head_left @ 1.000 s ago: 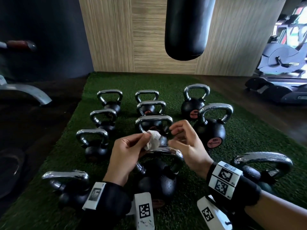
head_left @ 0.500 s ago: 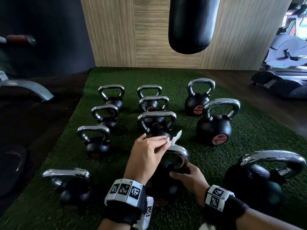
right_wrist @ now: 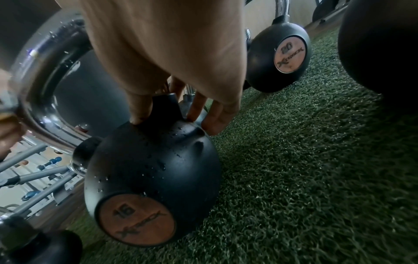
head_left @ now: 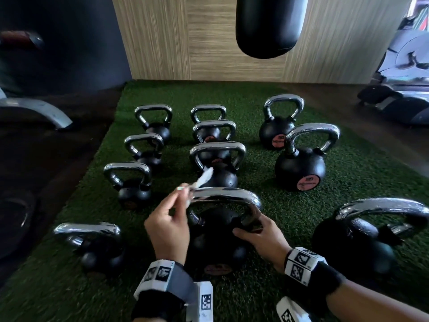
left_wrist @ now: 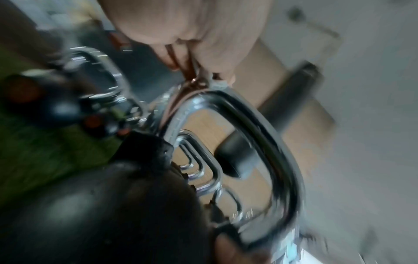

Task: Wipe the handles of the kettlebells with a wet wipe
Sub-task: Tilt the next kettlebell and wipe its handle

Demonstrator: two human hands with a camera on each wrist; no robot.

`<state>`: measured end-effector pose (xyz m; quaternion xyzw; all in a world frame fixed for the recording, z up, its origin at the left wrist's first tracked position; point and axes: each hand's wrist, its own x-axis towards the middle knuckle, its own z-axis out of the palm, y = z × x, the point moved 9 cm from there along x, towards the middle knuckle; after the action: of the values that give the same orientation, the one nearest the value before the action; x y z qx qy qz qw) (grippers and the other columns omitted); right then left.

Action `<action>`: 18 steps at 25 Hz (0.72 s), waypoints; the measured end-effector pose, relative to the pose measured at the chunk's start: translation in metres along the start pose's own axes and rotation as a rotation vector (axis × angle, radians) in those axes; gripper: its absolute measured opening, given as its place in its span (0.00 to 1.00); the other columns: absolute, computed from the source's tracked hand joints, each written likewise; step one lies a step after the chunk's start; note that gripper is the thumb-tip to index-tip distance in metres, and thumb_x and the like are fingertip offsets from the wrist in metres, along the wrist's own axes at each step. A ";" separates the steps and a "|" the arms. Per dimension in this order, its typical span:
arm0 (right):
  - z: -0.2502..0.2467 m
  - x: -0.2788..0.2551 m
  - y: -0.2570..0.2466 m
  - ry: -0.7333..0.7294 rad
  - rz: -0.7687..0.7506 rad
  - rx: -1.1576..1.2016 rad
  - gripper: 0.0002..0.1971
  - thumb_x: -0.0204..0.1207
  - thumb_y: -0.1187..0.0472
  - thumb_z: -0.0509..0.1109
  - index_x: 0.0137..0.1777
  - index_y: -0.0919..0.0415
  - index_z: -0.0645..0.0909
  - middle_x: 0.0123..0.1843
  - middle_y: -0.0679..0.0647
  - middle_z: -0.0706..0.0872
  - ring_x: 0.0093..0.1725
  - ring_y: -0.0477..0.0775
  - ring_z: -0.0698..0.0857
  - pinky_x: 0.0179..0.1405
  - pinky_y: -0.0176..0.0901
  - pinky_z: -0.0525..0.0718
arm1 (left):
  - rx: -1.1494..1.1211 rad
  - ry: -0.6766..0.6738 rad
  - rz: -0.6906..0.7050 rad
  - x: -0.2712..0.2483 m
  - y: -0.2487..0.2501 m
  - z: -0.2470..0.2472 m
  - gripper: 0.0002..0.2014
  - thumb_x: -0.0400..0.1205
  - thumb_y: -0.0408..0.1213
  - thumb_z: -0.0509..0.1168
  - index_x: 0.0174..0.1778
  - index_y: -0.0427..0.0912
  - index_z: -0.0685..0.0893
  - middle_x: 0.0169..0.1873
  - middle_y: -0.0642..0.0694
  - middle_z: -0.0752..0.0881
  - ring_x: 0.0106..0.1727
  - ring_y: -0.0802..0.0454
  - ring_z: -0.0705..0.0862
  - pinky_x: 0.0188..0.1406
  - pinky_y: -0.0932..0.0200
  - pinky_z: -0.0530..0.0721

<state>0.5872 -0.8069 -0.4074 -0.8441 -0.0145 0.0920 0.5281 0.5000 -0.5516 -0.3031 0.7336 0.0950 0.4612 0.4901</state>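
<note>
The nearest black kettlebell (head_left: 216,248), marked 16 (right_wrist: 147,169), stands on green turf (head_left: 348,182) in front of me. My left hand (head_left: 185,190) pinches a white wet wipe (head_left: 203,178) at the left end of the kettlebell's chrome handle (head_left: 229,196); the wipe's free end sticks up and away. In the blurred left wrist view the fingertips (left_wrist: 199,76) meet on top of the handle (left_wrist: 226,101). My right hand (head_left: 251,228) grips the handle's right base, with the thumb (right_wrist: 139,110) and the fingers (right_wrist: 210,117) on either side of the black post.
Several more chrome-handled kettlebells stand in rows on the turf, including a large one (head_left: 299,168) marked 20 (right_wrist: 279,55) and one at near right (head_left: 357,242). A black punching bag (head_left: 269,24) hangs ahead. Gym machines (head_left: 399,96) stand at right.
A second ago both hands held the wipe above the handle. The right hand dropped to the handle's base; the left hand carried the wipe leftward along the handle.
</note>
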 end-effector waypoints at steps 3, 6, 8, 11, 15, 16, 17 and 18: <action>0.000 0.000 0.001 -0.005 -0.022 0.005 0.18 0.61 0.46 0.87 0.48 0.44 0.86 0.46 0.43 0.93 0.49 0.44 0.91 0.58 0.50 0.88 | -0.134 0.038 -0.244 -0.012 -0.035 -0.005 0.13 0.84 0.47 0.68 0.60 0.48 0.91 0.48 0.60 0.93 0.54 0.60 0.92 0.58 0.64 0.88; 0.003 0.001 0.004 -0.017 -0.034 0.030 0.20 0.60 0.45 0.87 0.51 0.40 0.85 0.49 0.43 0.93 0.52 0.45 0.90 0.58 0.49 0.88 | -0.274 0.060 -0.270 -0.019 -0.045 -0.004 0.09 0.86 0.41 0.67 0.59 0.49 0.90 0.48 0.65 0.93 0.54 0.66 0.90 0.53 0.76 0.83; 0.006 0.001 0.006 -0.029 -0.020 0.129 0.22 0.61 0.51 0.88 0.54 0.42 0.86 0.51 0.47 0.93 0.53 0.50 0.91 0.58 0.51 0.89 | -0.315 0.097 -0.361 -0.028 -0.062 -0.004 0.09 0.86 0.39 0.68 0.53 0.56 0.93 0.46 0.62 0.94 0.51 0.66 0.91 0.52 0.72 0.85; 0.010 0.001 -0.004 -0.081 -0.067 0.221 0.23 0.64 0.61 0.87 0.55 0.38 0.87 0.52 0.50 0.93 0.52 0.53 0.92 0.55 0.48 0.91 | -0.269 0.122 -0.550 -0.052 -0.086 -0.002 0.14 0.85 0.46 0.68 0.35 0.63 0.94 0.35 0.57 0.93 0.38 0.67 0.89 0.45 0.69 0.87; 0.005 0.001 -0.015 -0.065 -0.152 0.062 0.21 0.63 0.58 0.87 0.53 0.37 0.88 0.52 0.50 0.91 0.54 0.49 0.90 0.62 0.50 0.87 | -0.193 0.004 -0.449 -0.063 -0.084 0.002 0.12 0.85 0.54 0.66 0.38 0.62 0.92 0.36 0.58 0.93 0.39 0.68 0.89 0.40 0.79 0.81; 0.003 0.001 -0.016 -0.053 -0.141 0.023 0.21 0.63 0.56 0.88 0.53 0.38 0.88 0.53 0.50 0.91 0.54 0.49 0.89 0.63 0.51 0.86 | -0.144 -0.035 -0.422 -0.064 -0.082 0.002 0.09 0.84 0.54 0.67 0.40 0.66 0.91 0.37 0.60 0.93 0.41 0.69 0.89 0.41 0.79 0.81; 0.000 0.001 -0.017 -0.050 -0.125 -0.010 0.21 0.61 0.55 0.88 0.53 0.41 0.88 0.53 0.50 0.91 0.55 0.49 0.89 0.64 0.52 0.85 | -0.093 -0.058 -0.398 -0.064 -0.081 0.001 0.06 0.83 0.55 0.69 0.43 0.69 0.91 0.38 0.62 0.92 0.42 0.70 0.89 0.42 0.79 0.81; -0.002 0.000 -0.017 -0.049 -0.107 -0.047 0.22 0.60 0.55 0.89 0.54 0.43 0.89 0.53 0.50 0.91 0.55 0.49 0.89 0.64 0.51 0.85 | -0.049 -0.074 -0.380 -0.063 -0.080 0.000 0.06 0.82 0.57 0.69 0.47 0.66 0.91 0.38 0.63 0.92 0.43 0.70 0.89 0.42 0.79 0.80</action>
<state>0.5888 -0.8010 -0.3915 -0.8516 -0.0749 0.0840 0.5119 0.4902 -0.5489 -0.4043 0.7068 0.2024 0.3355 0.5890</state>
